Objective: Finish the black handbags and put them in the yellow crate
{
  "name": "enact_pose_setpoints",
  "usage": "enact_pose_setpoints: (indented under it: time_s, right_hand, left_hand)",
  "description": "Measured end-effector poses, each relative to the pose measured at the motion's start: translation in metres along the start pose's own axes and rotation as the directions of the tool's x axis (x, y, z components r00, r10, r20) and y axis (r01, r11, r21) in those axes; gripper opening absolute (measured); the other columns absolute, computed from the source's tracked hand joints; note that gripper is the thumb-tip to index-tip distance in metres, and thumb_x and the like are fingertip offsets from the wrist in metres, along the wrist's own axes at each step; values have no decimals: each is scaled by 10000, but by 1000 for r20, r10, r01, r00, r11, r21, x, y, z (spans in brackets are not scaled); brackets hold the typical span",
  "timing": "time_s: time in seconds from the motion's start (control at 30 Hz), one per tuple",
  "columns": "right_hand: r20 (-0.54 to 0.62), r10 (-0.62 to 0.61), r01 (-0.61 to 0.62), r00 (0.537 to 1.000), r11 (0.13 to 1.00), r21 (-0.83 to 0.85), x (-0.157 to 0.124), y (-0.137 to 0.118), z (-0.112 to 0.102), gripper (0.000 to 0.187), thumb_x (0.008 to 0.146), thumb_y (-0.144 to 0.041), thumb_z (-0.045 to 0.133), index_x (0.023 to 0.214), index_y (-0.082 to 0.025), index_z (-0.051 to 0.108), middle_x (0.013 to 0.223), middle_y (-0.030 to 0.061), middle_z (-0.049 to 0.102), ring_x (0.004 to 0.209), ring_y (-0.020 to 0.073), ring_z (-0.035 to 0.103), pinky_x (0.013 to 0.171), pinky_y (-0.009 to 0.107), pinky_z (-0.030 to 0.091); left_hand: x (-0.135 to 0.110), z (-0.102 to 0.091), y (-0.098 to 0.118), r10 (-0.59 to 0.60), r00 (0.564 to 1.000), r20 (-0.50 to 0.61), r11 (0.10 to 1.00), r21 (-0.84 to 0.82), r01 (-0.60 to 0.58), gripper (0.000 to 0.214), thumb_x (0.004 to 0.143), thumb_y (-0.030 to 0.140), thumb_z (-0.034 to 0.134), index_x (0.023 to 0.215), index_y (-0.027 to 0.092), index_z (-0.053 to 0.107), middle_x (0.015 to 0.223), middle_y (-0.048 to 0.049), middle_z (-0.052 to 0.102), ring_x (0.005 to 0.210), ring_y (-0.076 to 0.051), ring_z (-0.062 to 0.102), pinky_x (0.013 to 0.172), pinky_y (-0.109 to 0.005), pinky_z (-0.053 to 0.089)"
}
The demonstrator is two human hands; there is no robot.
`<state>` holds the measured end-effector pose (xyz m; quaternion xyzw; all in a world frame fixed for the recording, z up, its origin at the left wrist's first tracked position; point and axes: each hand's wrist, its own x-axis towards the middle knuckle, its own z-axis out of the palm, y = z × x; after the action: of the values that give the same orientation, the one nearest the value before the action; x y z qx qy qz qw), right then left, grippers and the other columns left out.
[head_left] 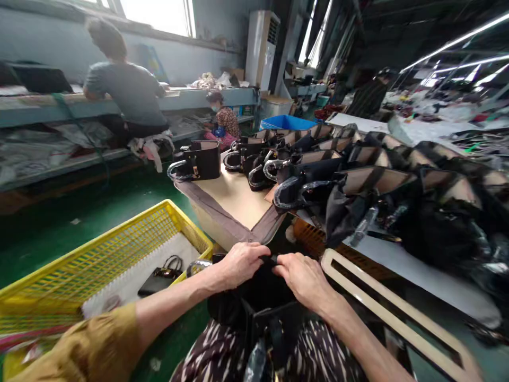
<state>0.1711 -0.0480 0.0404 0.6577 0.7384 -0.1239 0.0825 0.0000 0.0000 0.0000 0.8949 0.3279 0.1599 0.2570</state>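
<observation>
A black handbag [262, 310] rests on my lap, its top edge toward the table. My left hand [240, 262] is closed over the bag's top edge at the left. My right hand [304, 278] is closed on the same edge just to the right, the two hands almost touching. What the fingertips pinch is hidden under the hands. A plastic-wrapped handle [198, 265] shows just left of my left hand.
A yellow plastic crate [119, 239] with one black bag inside stands on the green floor at left. Rows of several black handbags [302, 175] cover the table [234, 199] ahead. A cream frame [397, 313] lies at right. Two people work at a bench behind.
</observation>
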Motion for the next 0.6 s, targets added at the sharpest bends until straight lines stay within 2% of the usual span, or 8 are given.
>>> enact_pose_setpoints:
  time_s: [0.13,0.3,0.43,0.6]
  right_hand:
    - [16,7,-7,1000,1000,-9,1,-4,-5,204,844,-343,462,771,-218,607,817,52,675,822,215,624,616,281,321]
    - [23,-3,3,1000,1000,-10,3,-8,-10,173,814,-365,503,841,-235,614,835,57,680,819,228,625,603,282,326]
    - [22,-27,27,999,1000,16,8,-12,-10,137,782,-359,545,818,-252,622,820,34,687,807,222,632,566,265,308]
    - [-8,-38,38,999,999,26,14,-16,-8,158,803,-313,507,790,-238,645,804,52,692,768,210,634,551,266,286]
  left_hand:
    - [3,1,1,-32,999,3,999,-41,32,218,765,121,471,896,166,639,802,-22,624,747,-139,570,684,-206,419]
    - [2,3,1,-102,993,-54,985,-142,94,165,720,120,511,815,163,638,721,4,610,667,-113,540,625,-188,391]
    - [1,6,2,-128,989,-71,977,-182,113,142,693,119,517,776,159,626,675,17,589,629,-102,511,588,-180,363]
    - [2,6,3,-195,979,-62,957,-232,176,133,674,121,508,731,153,624,612,28,556,580,-93,469,550,-178,332]
